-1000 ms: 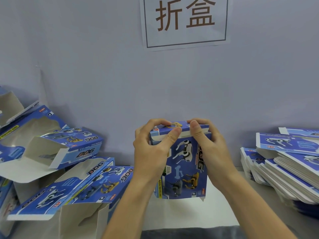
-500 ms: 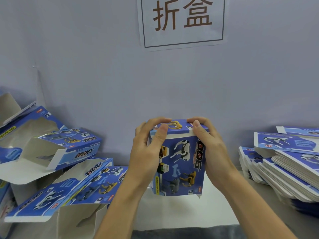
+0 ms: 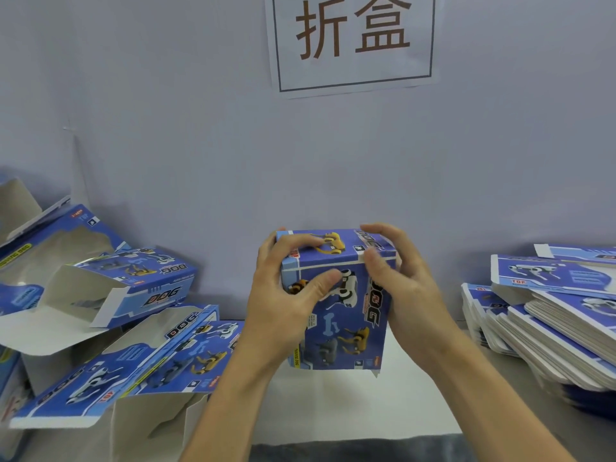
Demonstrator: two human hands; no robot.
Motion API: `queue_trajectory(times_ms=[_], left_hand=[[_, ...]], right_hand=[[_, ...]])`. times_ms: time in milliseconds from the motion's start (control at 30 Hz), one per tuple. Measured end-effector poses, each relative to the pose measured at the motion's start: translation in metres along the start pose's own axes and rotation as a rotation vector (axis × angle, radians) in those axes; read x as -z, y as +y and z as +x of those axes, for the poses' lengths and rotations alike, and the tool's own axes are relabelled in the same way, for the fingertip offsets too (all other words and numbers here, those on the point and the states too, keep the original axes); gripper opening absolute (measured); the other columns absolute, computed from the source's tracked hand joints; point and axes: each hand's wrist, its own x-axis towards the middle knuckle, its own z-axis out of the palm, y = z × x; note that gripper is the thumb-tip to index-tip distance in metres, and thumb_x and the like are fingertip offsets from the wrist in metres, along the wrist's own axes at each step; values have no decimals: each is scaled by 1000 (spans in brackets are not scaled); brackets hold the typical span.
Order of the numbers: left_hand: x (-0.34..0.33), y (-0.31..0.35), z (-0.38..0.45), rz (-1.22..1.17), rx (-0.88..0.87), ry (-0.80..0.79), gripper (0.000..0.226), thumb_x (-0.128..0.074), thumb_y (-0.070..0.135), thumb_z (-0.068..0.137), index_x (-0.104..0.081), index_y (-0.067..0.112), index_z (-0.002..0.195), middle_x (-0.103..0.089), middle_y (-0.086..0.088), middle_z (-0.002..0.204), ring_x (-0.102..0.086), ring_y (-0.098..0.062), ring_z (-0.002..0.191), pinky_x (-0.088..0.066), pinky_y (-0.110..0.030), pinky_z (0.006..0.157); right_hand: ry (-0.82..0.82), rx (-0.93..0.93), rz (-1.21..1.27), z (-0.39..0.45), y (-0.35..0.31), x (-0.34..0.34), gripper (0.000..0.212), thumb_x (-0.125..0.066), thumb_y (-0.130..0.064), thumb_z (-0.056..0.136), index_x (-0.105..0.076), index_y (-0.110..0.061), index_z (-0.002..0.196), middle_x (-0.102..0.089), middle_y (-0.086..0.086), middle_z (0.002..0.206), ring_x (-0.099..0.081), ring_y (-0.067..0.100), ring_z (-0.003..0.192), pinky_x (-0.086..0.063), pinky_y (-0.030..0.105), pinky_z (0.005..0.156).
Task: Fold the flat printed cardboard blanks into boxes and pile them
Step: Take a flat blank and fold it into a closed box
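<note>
A blue printed box (image 3: 343, 318) with robot-dog pictures stands upright in the air above the white table (image 3: 333, 408). My left hand (image 3: 283, 295) grips its left side, fingers curled over the top flap and thumb across the front. My right hand (image 3: 400, 281) holds the right side, fingers bent over the top flap's right end. The top flap lies nearly flat, with a thin white seam showing below it. Folded boxes (image 3: 140, 288) lie piled at the left. A stack of flat blanks (image 3: 553, 321) sits at the right.
A grey wall (image 3: 233, 145) stands close behind, with a paper sign (image 3: 353, 41) taped to it. Open-ended folded boxes (image 3: 133, 368) crowd the left side of the table. The blank stack leans out at the right edge.
The box has turned a little, showing more of its top. The top flap has come down closer to flat, and my right fingers have shifted over its right end.
</note>
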Motion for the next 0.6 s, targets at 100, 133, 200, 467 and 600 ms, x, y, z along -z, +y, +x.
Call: queue_trajectory(times_ms=[100, 133, 200, 467, 600], left_hand=[[0, -3, 1, -14, -9, 67, 29, -76, 26, 74, -69, 28, 102, -56, -8, 127, -69, -25, 106, -61, -28, 65], [0, -3, 1, -20, -15, 73, 27, -76, 25, 74, -71, 27, 100, -56, -7, 125, -69, -23, 105, -61, -28, 65], [-1, -3, 1, 4, -31, 80, 25, -77, 24, 72, -73, 24, 96, -54, -5, 126, -68, -17, 107, -62, -28, 67], [-16, -1, -1, -19, -9, 142, 18, -58, 34, 93, -68, 19, 91, -49, -1, 130, -61, -24, 119, -59, -27, 65], [-14, -5, 0, 96, -33, 138, 20, -53, 12, 101, -63, 24, 89, -47, 3, 132, -52, -21, 127, -60, -35, 77]], right_hand=[[-13, 47, -45, -2, 4, 0, 26, -71, -36, 81, -66, -30, 106, -74, 3, 108, -74, 33, 90, -61, 48, 68], [13, 58, -58, -1, 4, 0, 21, -71, -36, 81, -67, -29, 100, -75, 3, 104, -74, 33, 87, -61, 48, 67], [53, 64, -88, -1, 3, 1, 20, -72, -40, 76, -68, -28, 90, -75, 3, 97, -75, 33, 82, -61, 48, 66], [70, 58, -74, 0, 3, -2, 20, -63, -39, 86, -62, -20, 91, -71, 6, 91, -73, 30, 79, -58, 40, 61], [49, 38, -77, 1, 5, -5, 13, -58, -28, 87, -60, -31, 100, -72, 5, 97, -74, 33, 80, -59, 45, 62]])
